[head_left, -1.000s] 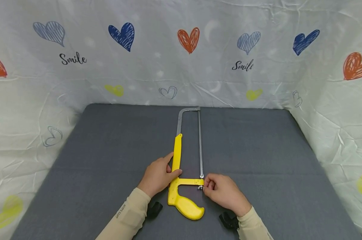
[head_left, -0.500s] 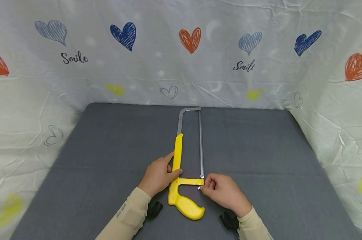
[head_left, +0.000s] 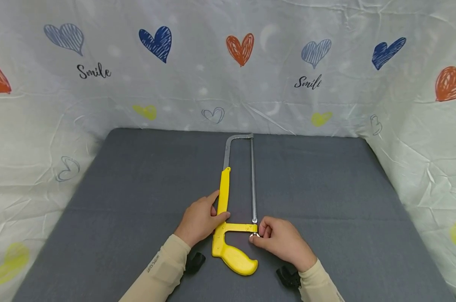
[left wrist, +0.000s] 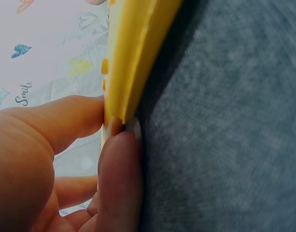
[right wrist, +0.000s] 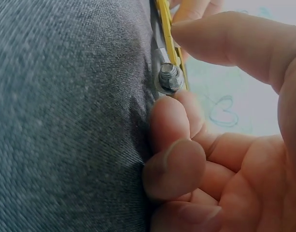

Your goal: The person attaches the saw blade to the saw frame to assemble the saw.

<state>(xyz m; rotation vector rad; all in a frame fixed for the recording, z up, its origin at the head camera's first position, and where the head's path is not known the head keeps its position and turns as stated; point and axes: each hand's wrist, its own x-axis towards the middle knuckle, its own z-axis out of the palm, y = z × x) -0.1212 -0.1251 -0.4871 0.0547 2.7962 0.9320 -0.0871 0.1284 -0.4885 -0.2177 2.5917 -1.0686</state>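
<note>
A yellow hacksaw [head_left: 238, 259] lies on the grey-covered table, grip toward me, its metal frame and blade [head_left: 253, 184] pointing away. My left hand [head_left: 196, 221] pinches the yellow upper frame; the left wrist view shows thumb and finger on either side of the yellow bar [left wrist: 131, 53]. At the blade's near end, my right hand [head_left: 283, 242] works at a small metal wing nut [head_left: 254, 235]. Seen from the right wrist, curled fingers sit right at the wing nut [right wrist: 169, 79] and bolt end, with the thumb [right wrist: 225, 38] on its other side.
Dark straps [head_left: 194, 263] show beside both wrists. White cloth [head_left: 197, 79] printed with hearts stands behind the table [head_left: 318, 180] and along both sides. The saw's far end reaches close to the table's back edge.
My right thumb has moved slightly left, over the wing nut, and the nut's wings have turned. The left hand and the hacksaw stay in place.
</note>
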